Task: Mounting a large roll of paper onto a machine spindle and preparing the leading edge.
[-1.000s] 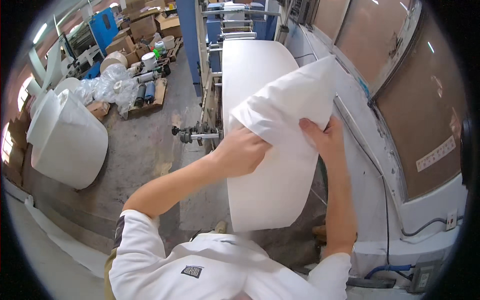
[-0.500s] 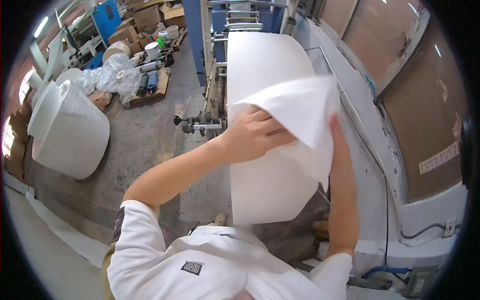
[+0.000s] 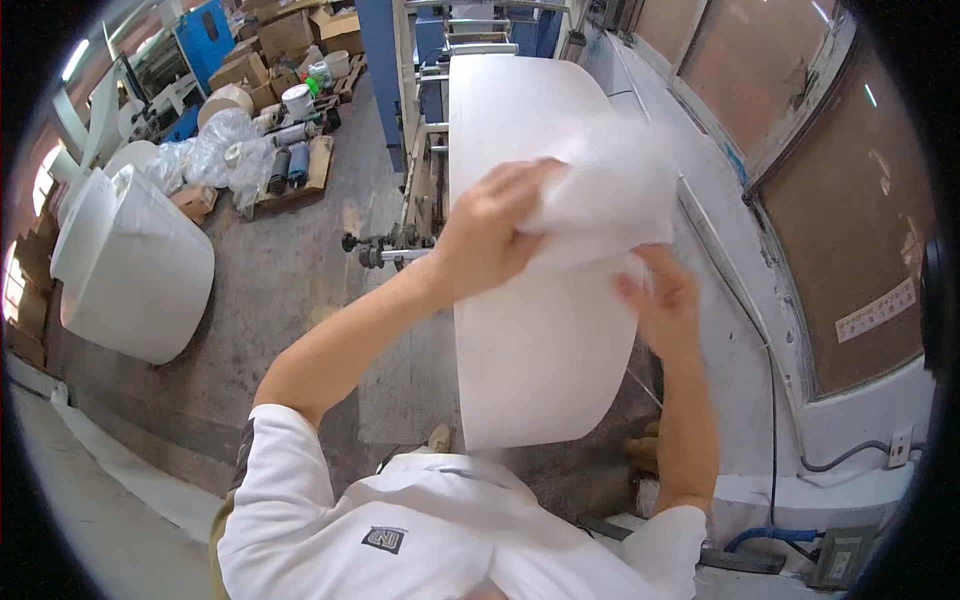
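Observation:
A large white paper roll (image 3: pixel 545 350) lies lengthwise before me, with a crumpled loose white sheet (image 3: pixel 610 200) blurred by motion above its middle. My left hand (image 3: pixel 490 230) is closed on the left side of this sheet, its fingers partly smeared. Just below the sheet's lower right edge is my right hand (image 3: pixel 668 300), over the roll's right side. Its fingers are bent and apart, with nothing visible between them; whether a fingertip touches the sheet is hard to make out.
A machine frame (image 3: pixel 425 180) with metal rollers adjoins the roll's far left side. Another big white roll (image 3: pixel 140 270) stands on the floor at left. Cartons and plastic wrap (image 3: pixel 235 155) lie behind it. A white wall ledge (image 3: pixel 740 290) runs along the right.
The raised flap of the sheet has dropped and bunched up. My left hand has moved slightly up, and my right hand has come off the sheet's right edge and moved lower.

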`<state>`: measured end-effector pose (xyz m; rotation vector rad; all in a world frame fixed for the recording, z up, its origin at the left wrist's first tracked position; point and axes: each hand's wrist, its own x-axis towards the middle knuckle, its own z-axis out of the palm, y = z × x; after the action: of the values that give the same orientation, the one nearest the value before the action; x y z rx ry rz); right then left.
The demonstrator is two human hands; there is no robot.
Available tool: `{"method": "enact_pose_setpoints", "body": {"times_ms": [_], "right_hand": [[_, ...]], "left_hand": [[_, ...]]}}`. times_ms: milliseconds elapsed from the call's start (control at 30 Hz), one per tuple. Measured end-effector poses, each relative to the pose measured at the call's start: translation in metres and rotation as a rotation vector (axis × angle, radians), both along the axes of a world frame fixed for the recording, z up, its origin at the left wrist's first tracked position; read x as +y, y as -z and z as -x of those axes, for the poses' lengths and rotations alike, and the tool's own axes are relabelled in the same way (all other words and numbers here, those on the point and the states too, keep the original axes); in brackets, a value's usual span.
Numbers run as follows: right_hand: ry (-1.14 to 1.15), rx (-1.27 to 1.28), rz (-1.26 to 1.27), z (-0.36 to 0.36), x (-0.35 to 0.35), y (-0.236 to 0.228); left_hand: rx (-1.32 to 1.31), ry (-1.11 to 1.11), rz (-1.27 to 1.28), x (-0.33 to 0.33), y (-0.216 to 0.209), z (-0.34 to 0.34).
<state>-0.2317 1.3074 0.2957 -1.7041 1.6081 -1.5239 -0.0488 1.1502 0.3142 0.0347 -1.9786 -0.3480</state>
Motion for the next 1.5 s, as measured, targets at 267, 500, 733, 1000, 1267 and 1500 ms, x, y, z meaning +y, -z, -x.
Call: {"method": "enact_pose_setpoints", "body": {"times_ms": [267,500,733,1000,1267,1500], "right_hand": [[0.119,-0.485,-0.033,0.013,-0.040,-0.024],[0.161,1.019,0.454,0.021,-0.075,-0.019],[0.518,0.192,0.209,0.042,-0.087,0.010],[0.531,0.222,-0.216,0.032,-0.136,-0.020],[0.653,0.438,-0.338,0.071,-0.199,-0.034],[0.657,0.440,-0.376,0.081,-0.240,-0.042]], "left_hand": [[-0.135,-0.071,0.190,-0.007,0.019,-0.006],[-0.250,-0.286,-0.377,-0.071,-0.007,0.023],[-0.228,-0.094,-0.583,-0.188,-0.025,0.066],[-0.287,-0.219,-0.579,-0.328,-0.029,0.105],[-0.321,-0.170,-0.614,-0.374,-0.024,0.142],[-0.149,-0.011,-0.426,-0.395,-0.026,0.143]]}}
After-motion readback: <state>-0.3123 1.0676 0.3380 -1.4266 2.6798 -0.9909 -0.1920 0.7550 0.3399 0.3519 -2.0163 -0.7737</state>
